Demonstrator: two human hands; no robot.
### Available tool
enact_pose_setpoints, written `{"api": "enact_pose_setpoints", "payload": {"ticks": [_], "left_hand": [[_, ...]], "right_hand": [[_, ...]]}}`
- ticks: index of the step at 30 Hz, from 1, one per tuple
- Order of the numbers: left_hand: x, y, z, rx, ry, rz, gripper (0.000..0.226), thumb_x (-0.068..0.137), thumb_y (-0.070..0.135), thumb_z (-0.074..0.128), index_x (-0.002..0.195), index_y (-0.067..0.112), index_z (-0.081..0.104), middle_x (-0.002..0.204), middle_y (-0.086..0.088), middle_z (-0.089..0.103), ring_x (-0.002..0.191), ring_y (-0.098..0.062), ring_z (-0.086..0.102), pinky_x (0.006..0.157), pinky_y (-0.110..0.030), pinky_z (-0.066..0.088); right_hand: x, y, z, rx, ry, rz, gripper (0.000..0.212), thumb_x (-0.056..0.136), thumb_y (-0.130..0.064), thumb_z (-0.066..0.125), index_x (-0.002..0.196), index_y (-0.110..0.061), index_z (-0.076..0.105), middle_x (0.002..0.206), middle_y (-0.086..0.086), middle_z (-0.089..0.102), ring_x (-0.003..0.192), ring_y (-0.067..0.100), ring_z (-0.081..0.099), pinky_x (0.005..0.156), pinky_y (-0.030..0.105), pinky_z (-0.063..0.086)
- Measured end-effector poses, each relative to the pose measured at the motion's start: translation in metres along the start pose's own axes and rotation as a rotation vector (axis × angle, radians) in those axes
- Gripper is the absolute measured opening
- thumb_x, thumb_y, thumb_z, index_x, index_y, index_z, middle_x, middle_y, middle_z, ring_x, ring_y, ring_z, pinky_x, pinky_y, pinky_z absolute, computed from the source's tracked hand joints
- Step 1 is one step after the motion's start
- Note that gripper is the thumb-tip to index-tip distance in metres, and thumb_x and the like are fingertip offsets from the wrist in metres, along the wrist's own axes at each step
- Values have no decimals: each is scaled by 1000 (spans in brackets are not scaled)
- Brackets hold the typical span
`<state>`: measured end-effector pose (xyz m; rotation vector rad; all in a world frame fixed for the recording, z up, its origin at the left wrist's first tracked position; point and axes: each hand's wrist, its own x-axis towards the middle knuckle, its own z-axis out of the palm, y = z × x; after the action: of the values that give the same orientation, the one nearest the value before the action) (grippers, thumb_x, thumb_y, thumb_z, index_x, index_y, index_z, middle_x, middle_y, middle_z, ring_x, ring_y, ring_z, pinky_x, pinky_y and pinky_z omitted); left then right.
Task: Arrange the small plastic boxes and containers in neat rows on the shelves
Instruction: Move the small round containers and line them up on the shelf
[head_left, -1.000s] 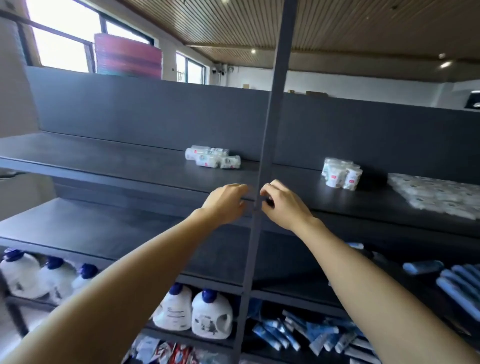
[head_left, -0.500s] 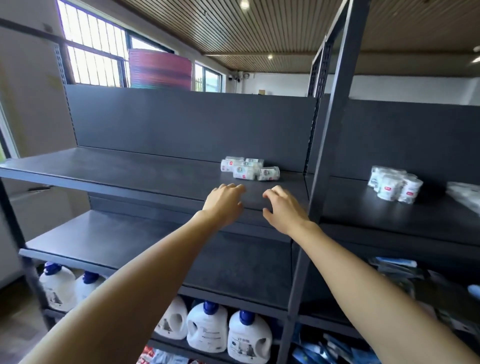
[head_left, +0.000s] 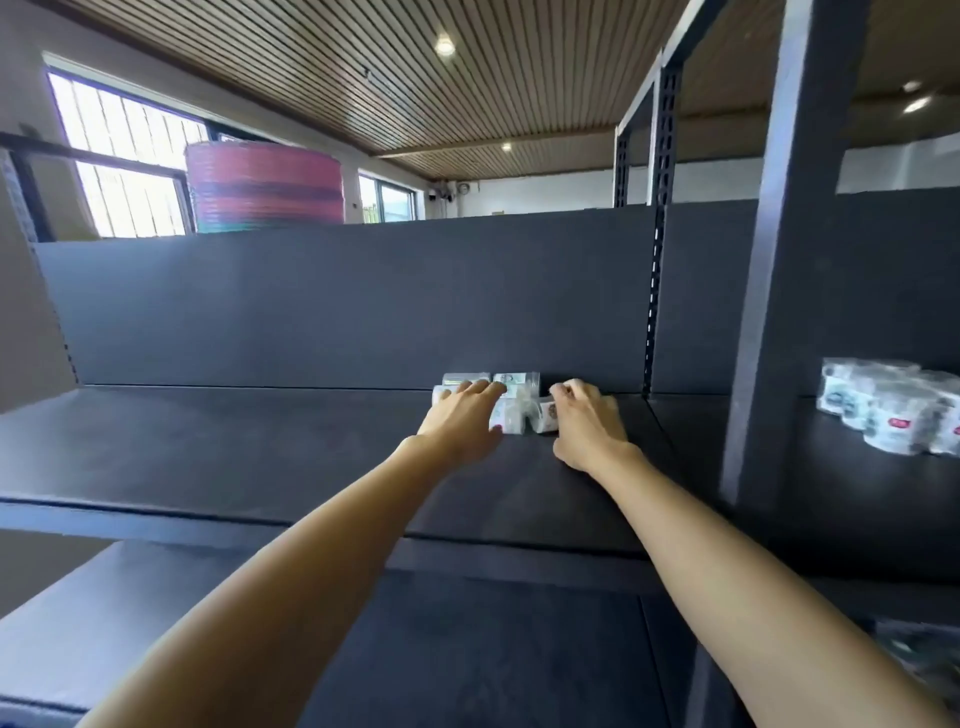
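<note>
Mid-frame, our left hand (head_left: 460, 415) and right hand (head_left: 587, 418) rest open fingers on the small containers (head_left: 514, 410); next, we line them up.

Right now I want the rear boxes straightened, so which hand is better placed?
Left. The left hand lies with its fingers reaching the rear boxes; the right hand sits beside the front ones.

Striped pink-red stack (head_left: 264, 188) behind shelving back panel; barred window (head_left: 122, 161) at left; ceiling lamp (head_left: 444, 47).

Shop interior, dark metal shelving (head_left: 260, 457), wrapped white containers (head_left: 893, 410) in groups
</note>
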<state>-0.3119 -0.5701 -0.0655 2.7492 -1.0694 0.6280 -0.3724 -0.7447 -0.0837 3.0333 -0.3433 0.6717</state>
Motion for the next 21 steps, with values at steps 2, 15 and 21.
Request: {"api": "enact_pose_setpoints", "payload": {"ticks": [2, 15, 21], "left_hand": [[12, -5, 10, -17, -42, 34, 63, 90, 33, 60, 146, 21, 36, 146, -4, 46, 133, -28, 40, 106, -45, 31], [33, -30, 30, -185, -122, 26, 53, 85, 43, 68, 126, 14, 52, 121, -9, 46, 115, -33, 36, 92, -49, 43], [8, -41, 6, -329, -187, 112, 63, 78, 31, 78, 133, 13, 55, 119, -9, 42, 112, -31, 48, 93, -44, 48]], "right_hand": [[16, 2, 5, 25, -41, -5, 55, 86, -16, 62, 138, -17, 43, 142, 5, 44, 134, 27, 40, 104, 41, 38], [26, -10, 1, -90, -191, 8, 53, 86, -33, 61, 138, -26, 48, 136, 4, 49, 131, 28, 39, 105, 46, 33], [-13, -30, -24, 31, -220, 98, 65, 82, -26, 66, 143, -29, 45, 131, 4, 39, 128, 30, 33, 103, 45, 41]]}}
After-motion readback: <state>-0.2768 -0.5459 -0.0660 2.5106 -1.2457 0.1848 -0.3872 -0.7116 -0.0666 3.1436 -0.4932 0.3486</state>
